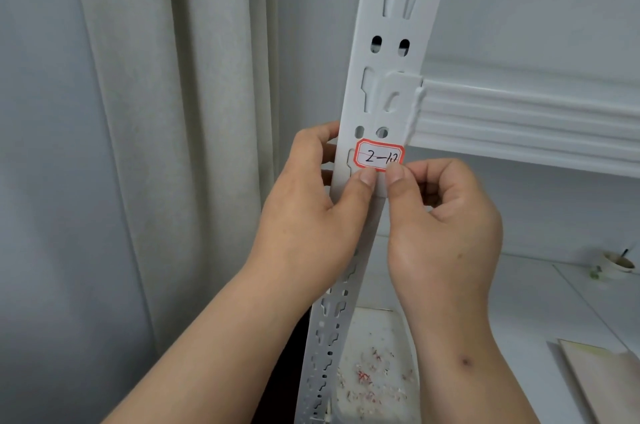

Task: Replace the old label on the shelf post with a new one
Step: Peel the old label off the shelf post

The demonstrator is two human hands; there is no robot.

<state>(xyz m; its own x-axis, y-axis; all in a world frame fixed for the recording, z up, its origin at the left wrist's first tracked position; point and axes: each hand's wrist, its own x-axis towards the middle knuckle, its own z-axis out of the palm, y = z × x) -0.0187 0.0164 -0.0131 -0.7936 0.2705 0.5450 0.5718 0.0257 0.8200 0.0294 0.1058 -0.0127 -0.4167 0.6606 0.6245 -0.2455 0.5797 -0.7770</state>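
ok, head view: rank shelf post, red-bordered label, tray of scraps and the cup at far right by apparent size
1. shelf post, spans the frame top to bottom
2. tray of scraps, partly hidden behind the post and the right hand
3. red-bordered label and cup: look alike; the cup is farther away, so unranked

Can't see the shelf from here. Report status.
Left hand grips white slotted metal post, thumb at red-bordered paper label. Right hand works label's lower right corner. Nothing in the way.

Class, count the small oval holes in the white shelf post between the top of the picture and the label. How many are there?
4. One pair sits above the shelf beam; a second pair sits just above the label. The hands may hide more lower down.
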